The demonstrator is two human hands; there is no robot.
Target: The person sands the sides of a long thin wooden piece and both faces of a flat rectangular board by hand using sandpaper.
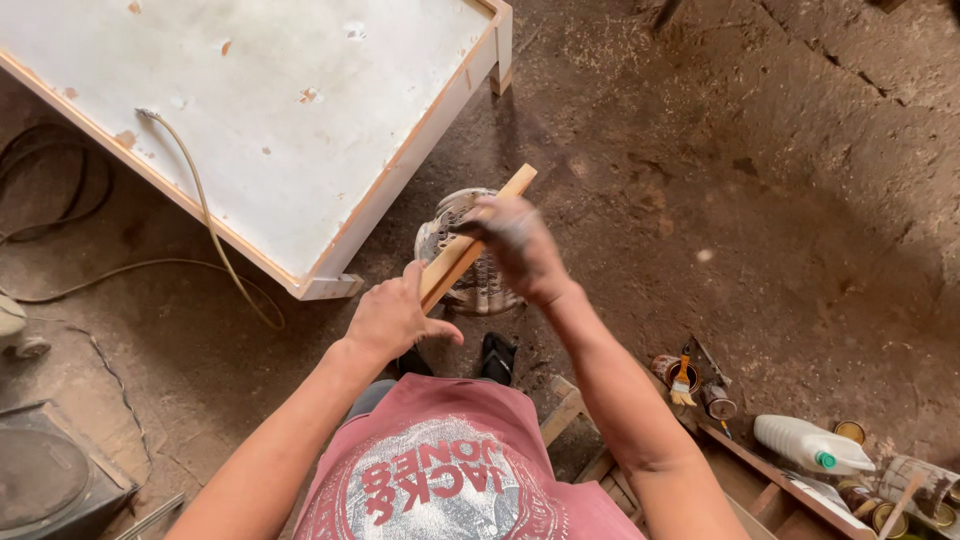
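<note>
Fingers point(385, 300) of the left hand point(392, 318) curl around the near end of a thin, pale, stiff and likely light wooden strip point(478, 236) slanting above a round stained bucket point(470, 255), while the right hand point(515, 245), stained dark, closes over its middle.

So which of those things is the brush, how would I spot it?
Start at the low wooden shelf in the bottom right corner, beside the white plastic bottle with a green cap. Left of that bottle, the small paintbrush rests on an open round tin; only it has pale bristles and a yellow handle.
</note>
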